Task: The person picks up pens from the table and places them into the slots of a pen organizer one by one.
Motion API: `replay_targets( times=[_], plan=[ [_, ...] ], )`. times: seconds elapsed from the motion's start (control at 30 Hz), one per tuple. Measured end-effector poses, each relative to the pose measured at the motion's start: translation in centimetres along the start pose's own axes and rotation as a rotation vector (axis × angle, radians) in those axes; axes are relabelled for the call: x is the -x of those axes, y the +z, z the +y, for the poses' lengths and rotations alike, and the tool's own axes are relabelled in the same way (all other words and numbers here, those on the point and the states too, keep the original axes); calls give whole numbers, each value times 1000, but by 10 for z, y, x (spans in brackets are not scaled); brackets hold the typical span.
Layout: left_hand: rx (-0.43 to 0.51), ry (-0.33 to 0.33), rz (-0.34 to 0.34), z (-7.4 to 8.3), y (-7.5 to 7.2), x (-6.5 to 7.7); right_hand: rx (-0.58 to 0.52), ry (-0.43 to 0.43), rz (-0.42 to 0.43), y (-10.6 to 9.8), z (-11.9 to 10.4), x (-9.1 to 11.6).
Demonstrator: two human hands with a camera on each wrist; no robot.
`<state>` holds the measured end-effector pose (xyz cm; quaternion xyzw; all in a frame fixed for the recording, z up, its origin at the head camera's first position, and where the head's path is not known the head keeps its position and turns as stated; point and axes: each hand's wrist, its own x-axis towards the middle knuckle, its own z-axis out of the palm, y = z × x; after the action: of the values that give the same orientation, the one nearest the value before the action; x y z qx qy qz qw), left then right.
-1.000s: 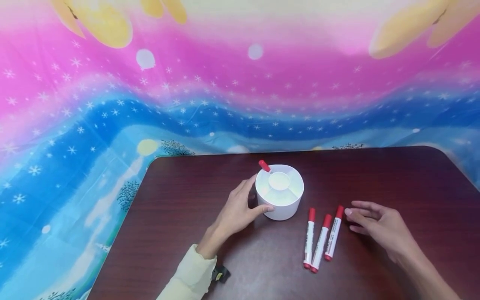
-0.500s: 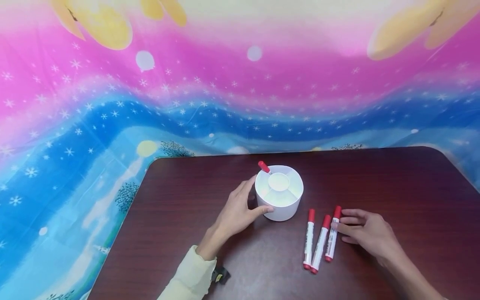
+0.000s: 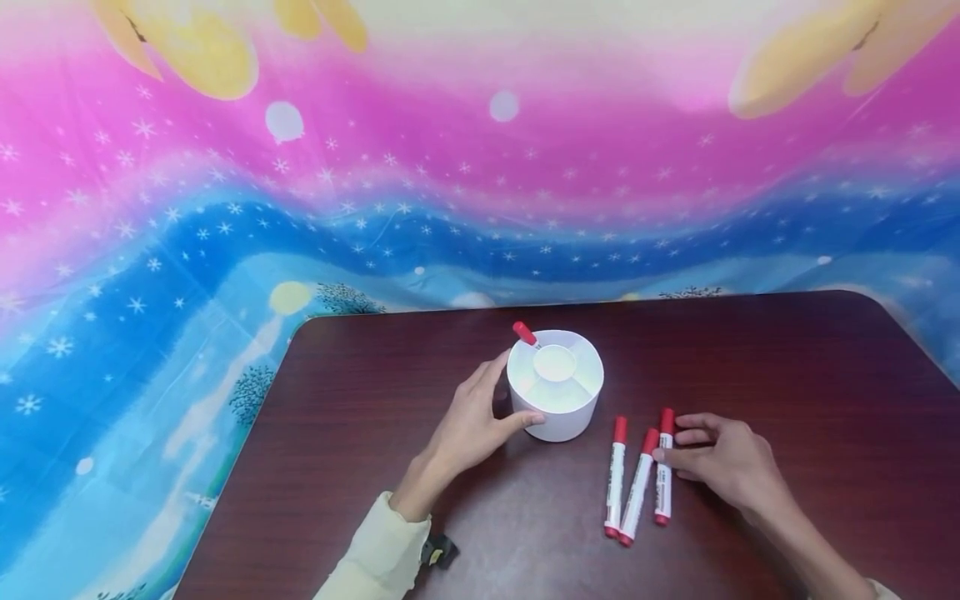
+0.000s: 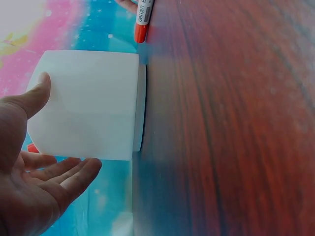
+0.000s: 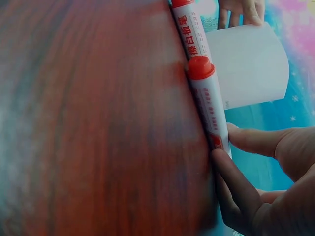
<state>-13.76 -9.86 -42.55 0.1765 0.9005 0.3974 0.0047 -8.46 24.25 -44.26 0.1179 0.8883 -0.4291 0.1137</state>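
Observation:
My left hand (image 3: pixel 468 429) holds a round white pen holder (image 3: pixel 562 425), thumb on its front wall and fingers along its left side. The holder has a middle cup and compartments around it. One red-capped marker (image 3: pixel 524 333) leans in its back-left compartment. On the table, my right hand (image 3: pixel 731 462) pinches the rightmost red-and-white whiteboard marker (image 3: pixel 663 487) between thumb and fingers; the right wrist view shows the thumb and a finger on either side of that marker's barrel (image 5: pixel 211 105). Two similar markers lie just left: a left one (image 3: pixel 615 483) and a middle one (image 3: pixel 637 496).
The dark wood-grain table (image 3: pixel 360 375) has a rounded back edge against a colourful printed cloth (image 3: pixel 450 167). A small black object (image 3: pixel 438 551) is beside the left cuff (image 3: pixel 382 542).
My right hand has moved left, from beside the rightmost marker to pinching it. That marker has turned slightly straighter and shifted left. The left hand stays on the pen holder.

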Motion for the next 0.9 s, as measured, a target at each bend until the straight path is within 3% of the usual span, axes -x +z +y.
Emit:
replay_targets(
  times=[0.17,0.4,0.9],
  plan=[
    [2,2,4,0,0,1,20,-7,-29,-3,0,-2],
    [15,-9,-3,3,-1,1,-165,20,-131,-8,-3,-7],
    [9,0,4,4,-2,1,-244,-61,-104,-20,-22,-13]
  ],
)
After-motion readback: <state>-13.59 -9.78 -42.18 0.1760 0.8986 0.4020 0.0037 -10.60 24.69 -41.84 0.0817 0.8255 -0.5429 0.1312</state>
